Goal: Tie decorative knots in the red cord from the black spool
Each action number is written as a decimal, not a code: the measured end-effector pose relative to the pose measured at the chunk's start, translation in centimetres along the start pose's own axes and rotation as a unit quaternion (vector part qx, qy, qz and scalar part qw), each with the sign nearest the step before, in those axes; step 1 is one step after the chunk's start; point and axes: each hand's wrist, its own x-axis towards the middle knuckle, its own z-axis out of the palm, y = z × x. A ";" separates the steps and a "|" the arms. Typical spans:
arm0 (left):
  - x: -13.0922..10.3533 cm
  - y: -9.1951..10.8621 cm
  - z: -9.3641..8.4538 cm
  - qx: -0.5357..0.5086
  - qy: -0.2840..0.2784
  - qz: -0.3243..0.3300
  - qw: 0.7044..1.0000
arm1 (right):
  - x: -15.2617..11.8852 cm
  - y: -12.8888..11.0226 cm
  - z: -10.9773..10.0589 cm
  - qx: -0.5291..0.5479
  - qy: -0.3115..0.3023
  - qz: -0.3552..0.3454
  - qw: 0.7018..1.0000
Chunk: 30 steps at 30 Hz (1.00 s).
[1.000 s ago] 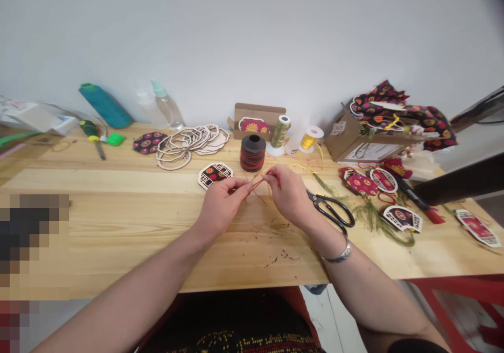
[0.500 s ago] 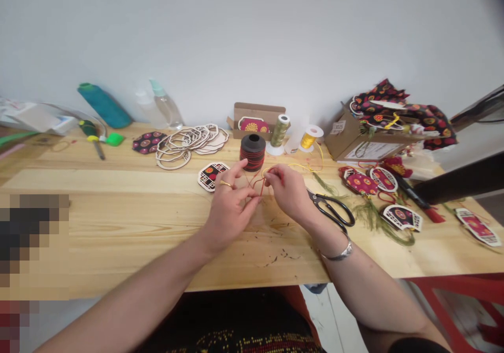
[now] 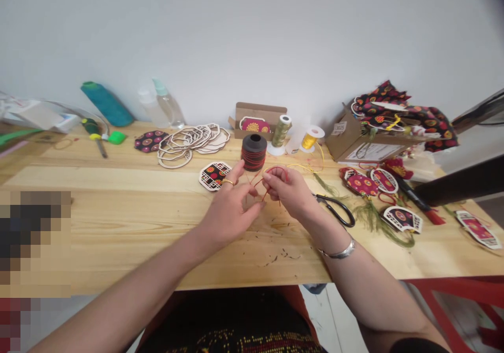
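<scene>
My left hand (image 3: 232,203) has its thumb and fingers bent around a thin red cord (image 3: 269,189), just in front of a dark spool (image 3: 253,153) wound with red thread. On the other side, my right hand (image 3: 286,190) pinches the same cord, which arches over its fingertips. A black patterned octagonal piece (image 3: 212,176) with a white frame lies left of my left hand, partly behind it. Black-handled scissors (image 3: 337,210) rest on the table beside my right wrist, their blades mostly hidden by it.
Behind stand a green spool (image 3: 281,131), a yellow spool (image 3: 311,137) and a small open box (image 3: 260,112). Left are white frames (image 3: 189,140) and bottles (image 3: 167,106). Right are a fabric-filled carton (image 3: 350,137), tasselled ornaments (image 3: 360,182) and a black pole (image 3: 460,179).
My right hand has turned slightly, and the red cord now forms a wider arch over its fingers. My left thumb and fingers have shifted a little. The view has moved slightly.
</scene>
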 end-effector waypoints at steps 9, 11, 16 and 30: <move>3.5 0.7 -5.2 -0.075 0.070 0.001 0.995 | 0.1 0.5 -0.1 -0.086 -0.008 -0.021 0.996; 3.5 0.0 -3.5 -0.168 0.038 -0.068 0.983 | 0.2 0.7 -0.1 -0.106 -0.006 -0.030 0.994; 2.4 -1.2 0.4 -0.218 -0.013 -0.108 0.970 | 0.2 0.9 -0.1 -0.131 -0.004 -0.053 0.990; 2.2 -1.7 0.2 -0.320 -0.065 -0.203 0.923 | 0.0 0.4 0.2 -0.204 0.044 -0.055 0.977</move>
